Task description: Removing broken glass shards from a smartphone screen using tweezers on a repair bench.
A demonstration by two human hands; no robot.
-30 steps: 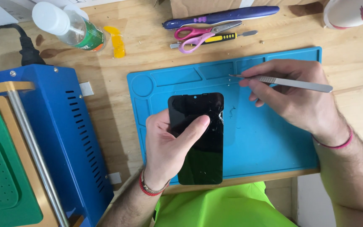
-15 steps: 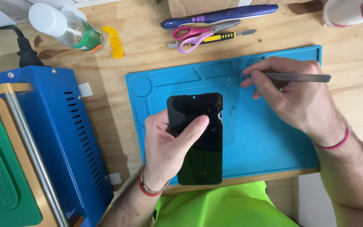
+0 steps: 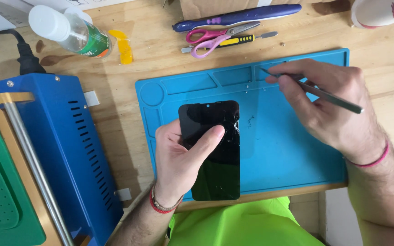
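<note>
A black phone screen (image 3: 217,171) lies lengthwise on the blue work mat (image 3: 279,155), its upper right edge cracked. My left hand (image 3: 178,159) holds it down, thumb across the glass and fingers around its left side. My right hand (image 3: 329,107) grips thin metal tweezers (image 3: 331,97) over the mat's upper right. The tweezers' tip points at the small tray compartments along the mat's top edge.
A blue machine (image 3: 46,150) with a green pad and a metal bar fills the left side. At the back lie a clear bottle (image 3: 71,32), a yellow pick (image 3: 123,46), pink scissors (image 3: 215,38), a purple tool (image 3: 238,17) and a small yellow-handled screwdriver (image 3: 245,40).
My right hand has turned the tweezers and shifted a little right, so the tip now points up at the mat's top compartments. The left hand and phone screen have stayed put.
</note>
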